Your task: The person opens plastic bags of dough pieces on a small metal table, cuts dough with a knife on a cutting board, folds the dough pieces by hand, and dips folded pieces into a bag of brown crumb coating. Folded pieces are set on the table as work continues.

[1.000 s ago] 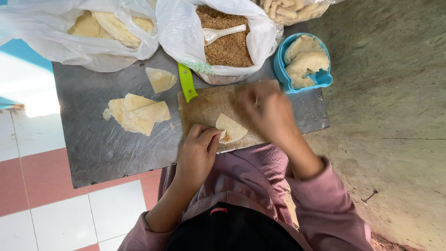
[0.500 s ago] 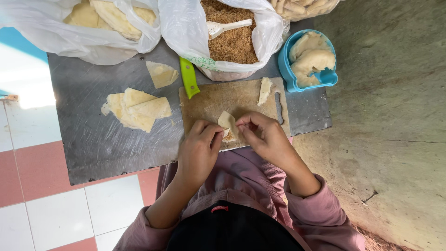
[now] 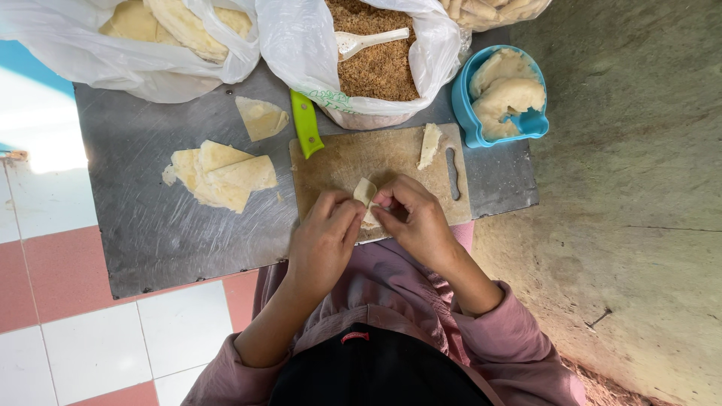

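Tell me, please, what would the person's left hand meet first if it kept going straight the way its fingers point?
The left hand points up and right at the small pale folded dough wrapper it already pinches against the right hand; beyond lies the bare wooden cutting board, then probably the white plastic bag of brown crumbs.

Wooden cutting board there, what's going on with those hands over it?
A person in a pink top works both hands on a small pale piece of dough wrapper over the wooden cutting board. The left hand and right hand pinch it between the fingertips. Another dough scrap lies on the board; cut pale wrapper sheets lie on the grey metal tabletop. A green-handled knife, a bag of brown crumbly filling and a blue plastic bowl of dough sit beyond.
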### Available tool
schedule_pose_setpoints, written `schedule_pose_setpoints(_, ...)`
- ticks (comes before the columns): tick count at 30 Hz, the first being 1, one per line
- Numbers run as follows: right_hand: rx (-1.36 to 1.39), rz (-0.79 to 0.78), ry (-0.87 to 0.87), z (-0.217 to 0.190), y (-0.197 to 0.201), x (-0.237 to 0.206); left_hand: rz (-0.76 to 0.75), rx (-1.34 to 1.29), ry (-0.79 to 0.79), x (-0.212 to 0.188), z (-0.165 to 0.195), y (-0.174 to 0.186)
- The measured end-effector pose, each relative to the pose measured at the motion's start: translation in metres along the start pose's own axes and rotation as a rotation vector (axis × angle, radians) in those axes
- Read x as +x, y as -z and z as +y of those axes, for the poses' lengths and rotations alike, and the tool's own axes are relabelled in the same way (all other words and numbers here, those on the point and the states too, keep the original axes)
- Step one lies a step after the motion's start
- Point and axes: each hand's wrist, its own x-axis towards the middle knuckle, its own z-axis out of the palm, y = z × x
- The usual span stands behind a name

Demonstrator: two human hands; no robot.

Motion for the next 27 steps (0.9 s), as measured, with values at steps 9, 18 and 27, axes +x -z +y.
schedule_pose_setpoints(9,-0.186,0.047,0.197,-0.001,-0.004,-0.006,-0.040,0.042,-0.088,-0.004,-0.004,0.002)
schedule_pose_setpoints(18,-0.626,-0.159,0.672,0.000,0.033,-0.020,-0.105,0.061,-0.140,-0.006,-0.004,0.011)
schedule_pose_setpoints(27,-0.258,0.062,0.297,0.023,0.002,-0.013,-0.087,0.120,-0.236,-0.006,-0.003,0.009)
